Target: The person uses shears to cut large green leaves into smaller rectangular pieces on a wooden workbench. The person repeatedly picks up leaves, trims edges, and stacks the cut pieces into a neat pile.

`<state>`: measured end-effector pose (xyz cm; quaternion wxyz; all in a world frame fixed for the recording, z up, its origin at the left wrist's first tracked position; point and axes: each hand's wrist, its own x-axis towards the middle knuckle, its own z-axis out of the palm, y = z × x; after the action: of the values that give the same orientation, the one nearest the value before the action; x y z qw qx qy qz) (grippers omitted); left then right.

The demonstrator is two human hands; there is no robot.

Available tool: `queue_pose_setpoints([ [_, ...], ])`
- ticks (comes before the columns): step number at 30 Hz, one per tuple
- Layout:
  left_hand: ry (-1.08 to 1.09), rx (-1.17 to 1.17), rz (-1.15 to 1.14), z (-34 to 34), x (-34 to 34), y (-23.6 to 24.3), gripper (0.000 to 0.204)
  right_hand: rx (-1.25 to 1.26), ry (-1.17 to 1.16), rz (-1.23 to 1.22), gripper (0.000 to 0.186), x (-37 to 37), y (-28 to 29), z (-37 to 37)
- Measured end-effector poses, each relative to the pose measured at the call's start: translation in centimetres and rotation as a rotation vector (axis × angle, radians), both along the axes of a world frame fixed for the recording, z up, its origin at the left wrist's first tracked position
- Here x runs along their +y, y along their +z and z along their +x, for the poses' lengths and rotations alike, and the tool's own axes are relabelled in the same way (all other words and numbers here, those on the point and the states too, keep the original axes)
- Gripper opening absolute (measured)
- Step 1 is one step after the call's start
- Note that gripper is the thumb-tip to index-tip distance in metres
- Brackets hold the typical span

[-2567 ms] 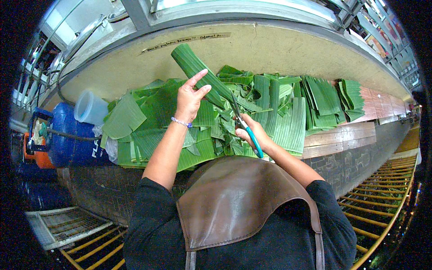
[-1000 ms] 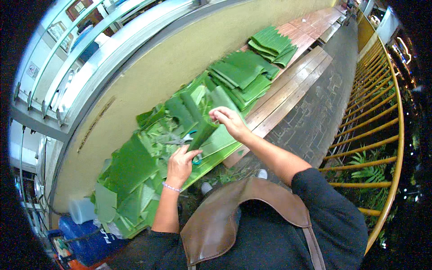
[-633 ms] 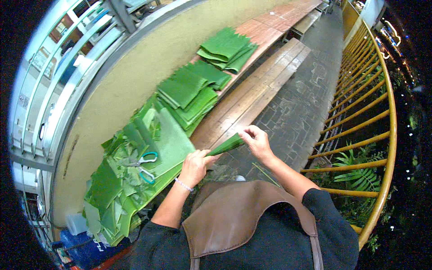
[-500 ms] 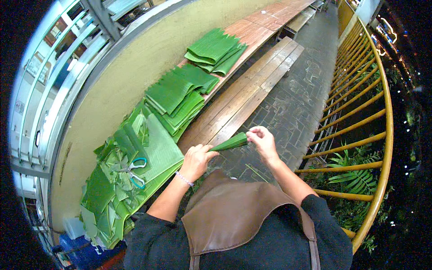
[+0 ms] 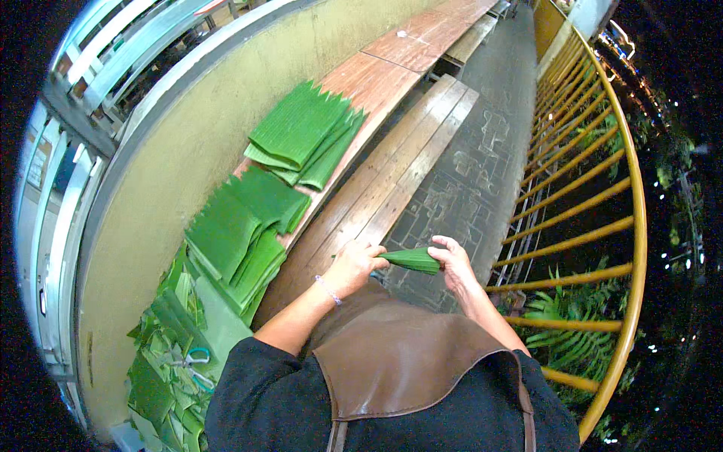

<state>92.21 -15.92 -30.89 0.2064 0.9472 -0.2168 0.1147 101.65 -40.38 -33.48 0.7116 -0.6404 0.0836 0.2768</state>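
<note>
Between my two hands I hold a piece of green banana leaf (image 5: 413, 260), gathered into a narrow cone. Its pointed end is pinched by my left hand (image 5: 355, 270), which wears a bracelet at the wrist. At the wider end, the thumb and fingers of my right hand (image 5: 453, 265) grip the leaf's edge. On the table to my left lie scissors (image 5: 197, 368) with teal handles, among cut leaf scraps (image 5: 162, 380). Beyond them sit a stack of folded leaves (image 5: 226, 226) and a farther leaf stack (image 5: 300, 124) with jagged edges.
A long reddish wooden table (image 5: 392, 64) runs along a yellowish wall (image 5: 162, 181). Beside it stands a slatted wooden bench (image 5: 399, 169) over dark paving (image 5: 482, 162). A yellow metal railing (image 5: 636, 226) curves along my right, with fern fronds (image 5: 565, 331) behind it.
My view has shifted, so the table and leaf stacks sit lower and farther left. Both hands still hold the leaf cone, and the fingers of my right hand have shifted on its wide end.
</note>
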Motion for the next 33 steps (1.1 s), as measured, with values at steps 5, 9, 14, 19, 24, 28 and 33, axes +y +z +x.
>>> queue_pose_setpoints([
  [5, 0.100, -0.007, -0.157, 9.1, 4.0, 0.0, 0.021, -0.133, 0.078, 0.004, 0.033, 4.2, 1.6, 11.6],
  [9, 0.623, -0.115, -0.397, 12.0, 7.5, -2.7, 0.037, -0.398, 0.158, -0.142, 0.024, 7.6, 2.9, 22.4],
  [14, 1.353, 0.237, -1.315, 10.8, 9.9, -8.2, 0.041, -0.472, 0.016, 0.034, 0.024, 13.6, 3.5, 35.3],
  [19, 1.491, 0.249, -1.584, 12.8, 9.8, -10.8, 0.032, -0.355, 0.093, 0.237, 0.022, 22.7, 0.8, 46.8],
  [24, 1.711, 0.304, -1.744, 15.7, 11.0, -9.2, 0.025, -0.331, 0.442, -0.078, 0.016, 27.8, -5.6, 48.2],
  [28, 1.675, 0.121, -1.940, 17.8, 10.7, -5.8, 0.028, 0.215, 0.979, -0.029, 0.033, 26.5, -7.7, 41.1],
  [33, 1.517, 0.084, -2.037, 21.6, 9.3, -1.4, 0.023, 0.794, 0.962, 0.138, 0.051, 28.3, -4.4, 33.1],
])
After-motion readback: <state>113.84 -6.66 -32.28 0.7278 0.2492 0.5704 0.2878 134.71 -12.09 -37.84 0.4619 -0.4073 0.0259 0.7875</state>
